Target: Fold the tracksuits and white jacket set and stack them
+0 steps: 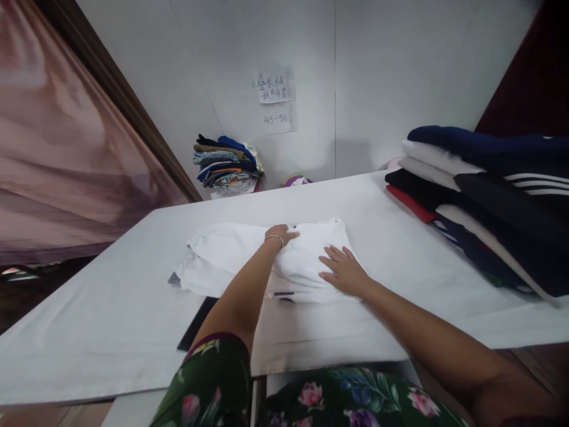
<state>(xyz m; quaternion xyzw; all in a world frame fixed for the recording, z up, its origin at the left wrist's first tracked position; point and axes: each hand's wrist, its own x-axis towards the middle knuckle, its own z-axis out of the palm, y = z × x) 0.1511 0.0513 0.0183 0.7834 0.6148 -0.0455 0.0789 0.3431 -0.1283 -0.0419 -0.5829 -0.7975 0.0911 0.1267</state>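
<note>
A white garment, partly folded, lies flat across the white table. My left hand rests on its far middle part, with the fingers stretched to the right and a bracelet at the wrist. On the garment's right end my right hand presses down flat, fingers spread. Small dark marks show on the cloth near its far and near edges. Between my forearms, at the near edge, lies a beige flat piece touching the garment. Part of the white cloth is hidden under my left arm.
At the right, a tall stack of folded clothes stands on the table. Another clothes pile sits beyond the far edge. A dark flat object lies beside my left forearm. Handwritten papers hang on the wall; a pink curtain hangs left.
</note>
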